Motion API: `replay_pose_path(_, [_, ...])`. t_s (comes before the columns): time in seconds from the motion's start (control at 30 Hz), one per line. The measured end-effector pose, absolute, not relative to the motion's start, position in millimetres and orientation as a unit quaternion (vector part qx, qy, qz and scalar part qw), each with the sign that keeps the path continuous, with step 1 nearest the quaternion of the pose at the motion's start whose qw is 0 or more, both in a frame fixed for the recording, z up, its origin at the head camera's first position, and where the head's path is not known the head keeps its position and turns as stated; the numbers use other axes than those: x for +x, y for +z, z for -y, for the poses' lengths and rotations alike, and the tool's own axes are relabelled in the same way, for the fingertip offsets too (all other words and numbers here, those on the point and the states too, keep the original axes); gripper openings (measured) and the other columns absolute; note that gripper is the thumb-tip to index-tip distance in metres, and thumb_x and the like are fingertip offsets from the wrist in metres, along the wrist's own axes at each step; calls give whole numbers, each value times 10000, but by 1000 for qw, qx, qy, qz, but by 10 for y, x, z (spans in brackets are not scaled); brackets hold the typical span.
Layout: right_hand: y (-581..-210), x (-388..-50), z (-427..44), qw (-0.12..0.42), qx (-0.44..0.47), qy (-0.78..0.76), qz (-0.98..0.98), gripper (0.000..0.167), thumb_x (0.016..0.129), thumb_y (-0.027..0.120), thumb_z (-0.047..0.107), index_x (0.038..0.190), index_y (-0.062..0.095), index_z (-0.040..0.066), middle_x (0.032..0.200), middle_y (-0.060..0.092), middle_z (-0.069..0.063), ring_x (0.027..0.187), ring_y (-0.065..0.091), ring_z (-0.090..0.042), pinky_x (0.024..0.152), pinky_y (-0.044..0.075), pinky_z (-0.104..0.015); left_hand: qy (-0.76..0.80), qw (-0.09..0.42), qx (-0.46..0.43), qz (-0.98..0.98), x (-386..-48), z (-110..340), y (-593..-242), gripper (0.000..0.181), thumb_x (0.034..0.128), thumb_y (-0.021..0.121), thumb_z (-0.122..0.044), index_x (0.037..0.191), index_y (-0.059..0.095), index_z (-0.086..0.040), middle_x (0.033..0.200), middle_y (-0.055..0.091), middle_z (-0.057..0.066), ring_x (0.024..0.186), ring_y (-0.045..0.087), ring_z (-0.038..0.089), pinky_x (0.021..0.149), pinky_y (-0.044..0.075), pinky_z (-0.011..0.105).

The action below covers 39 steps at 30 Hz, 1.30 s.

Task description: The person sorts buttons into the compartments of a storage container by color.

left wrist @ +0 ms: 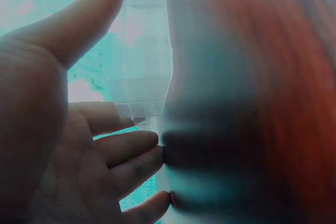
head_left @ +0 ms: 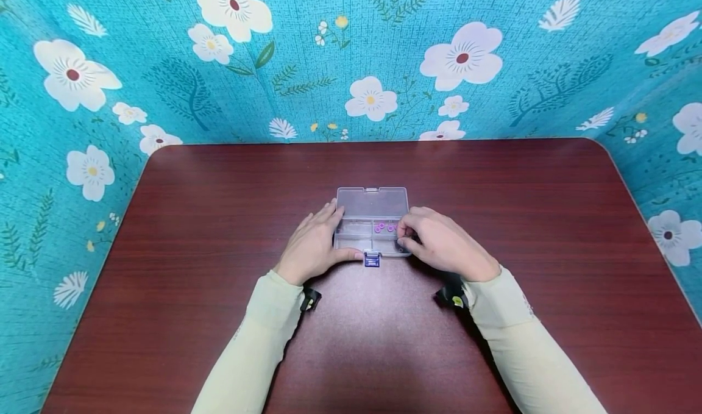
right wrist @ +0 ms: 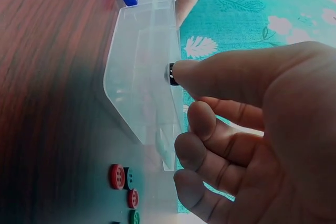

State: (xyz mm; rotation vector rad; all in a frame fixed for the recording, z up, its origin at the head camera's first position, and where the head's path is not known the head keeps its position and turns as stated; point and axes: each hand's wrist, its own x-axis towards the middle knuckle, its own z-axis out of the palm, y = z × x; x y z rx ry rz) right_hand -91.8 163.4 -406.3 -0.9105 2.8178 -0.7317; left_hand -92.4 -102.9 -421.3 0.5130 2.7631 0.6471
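Note:
A clear plastic compartment box (head_left: pixel 353 243) stands on the table with its lid (head_left: pixel 373 202) folded back and a blue latch (head_left: pixel 372 260) at the front. Several pink buttons (head_left: pixel 382 226) lie in the back right compartment. My left hand (head_left: pixel 312 243) rests along the box's left side, fingers extended, thumb against the front edge by the latch. At the right end, my right hand (head_left: pixel 441 240) pinches a black button (right wrist: pixel 172 74) at the rim of the front right compartment. Part of that button is covered by the thumb.
Beside the box's right end, loose buttons lie on the dark red table (head_left: pixel 219 219), among them a red button (right wrist: pixel 117 177) and a green button (right wrist: pixel 135 217); the right hand hides them from the head view. A blue flowered cloth (head_left: pixel 307 54) hangs behind the table.

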Motion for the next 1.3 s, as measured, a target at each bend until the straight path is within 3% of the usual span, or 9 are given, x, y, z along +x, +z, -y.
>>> replay_pose_path(1.3, [-4069,-888,-1627,48,-295,-229,-926,118,890,765,144,877,655,183,868,563,66,796,508,-109,720,463,-306,224,129,174,-950,-928,1024,-4218,1047,790,750,-651,1551,370,-40,1637,254,138,1507,247,271,1227,183,462])
